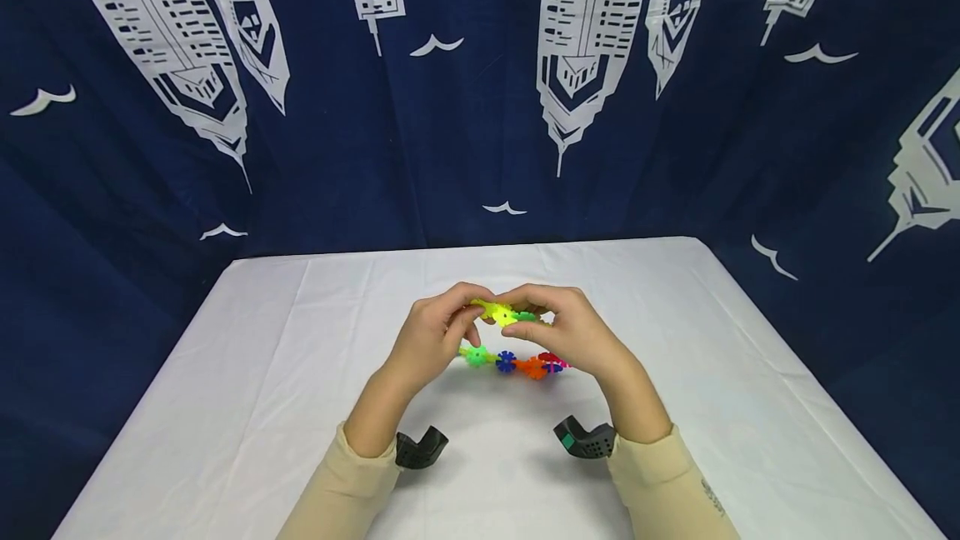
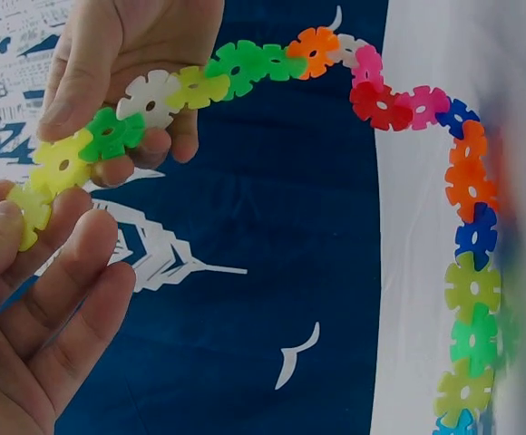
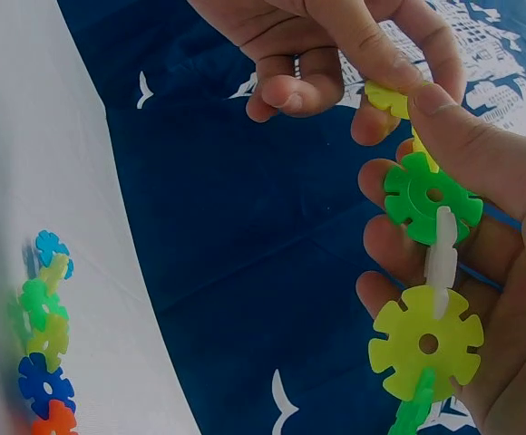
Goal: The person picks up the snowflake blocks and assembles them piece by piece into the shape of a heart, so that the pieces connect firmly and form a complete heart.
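Note:
A chain of notched, flower-shaped plastic discs in many colours runs from my hands down to the table. My left hand (image 1: 426,338) pinches the yellow end disc (image 2: 31,216) between thumb and fingers. Beside it, my right hand (image 1: 581,338) grips the adjoining yellow disc (image 2: 63,164), its thumb on top. A green disc (image 3: 433,198), a white disc (image 3: 442,258) and a larger-looking yellow disc (image 3: 426,343) follow along the right palm. Farther on, the chain hangs past a red disc (image 2: 381,107), and its blue and orange part lies on the table.
The table (image 1: 315,440) has a white cloth over it. A dark blue curtain (image 1: 450,132) with white building prints hangs behind and at the sides. Black wrist cameras (image 1: 422,447) jut inward from both sleeves.

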`<action>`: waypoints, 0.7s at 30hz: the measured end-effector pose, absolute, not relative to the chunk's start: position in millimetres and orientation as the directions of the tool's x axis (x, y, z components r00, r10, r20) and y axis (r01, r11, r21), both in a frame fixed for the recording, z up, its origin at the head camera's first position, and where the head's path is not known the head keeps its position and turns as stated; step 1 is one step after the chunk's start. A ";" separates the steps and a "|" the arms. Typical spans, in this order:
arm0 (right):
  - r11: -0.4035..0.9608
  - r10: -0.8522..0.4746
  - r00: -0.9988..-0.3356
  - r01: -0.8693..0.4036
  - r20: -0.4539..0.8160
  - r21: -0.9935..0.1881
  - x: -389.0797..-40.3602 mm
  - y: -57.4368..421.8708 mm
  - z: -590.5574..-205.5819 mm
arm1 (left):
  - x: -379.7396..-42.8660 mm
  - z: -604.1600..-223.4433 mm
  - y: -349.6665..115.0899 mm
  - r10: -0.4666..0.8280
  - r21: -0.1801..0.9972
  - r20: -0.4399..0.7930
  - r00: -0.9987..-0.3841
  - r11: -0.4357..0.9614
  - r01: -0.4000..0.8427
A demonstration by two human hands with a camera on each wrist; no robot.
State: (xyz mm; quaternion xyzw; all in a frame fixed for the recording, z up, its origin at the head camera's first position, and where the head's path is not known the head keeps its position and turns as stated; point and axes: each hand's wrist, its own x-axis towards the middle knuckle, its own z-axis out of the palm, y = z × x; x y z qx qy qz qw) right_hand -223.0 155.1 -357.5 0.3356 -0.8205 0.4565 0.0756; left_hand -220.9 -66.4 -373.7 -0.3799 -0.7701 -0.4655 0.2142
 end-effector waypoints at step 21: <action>0.262 -0.455 -0.685 -0.713 0.569 -0.650 -221.6 148.3 -358.2 | -220.3 -375.3 -63.0 0.370 0.603 0.694 -0.617 0.169 0.780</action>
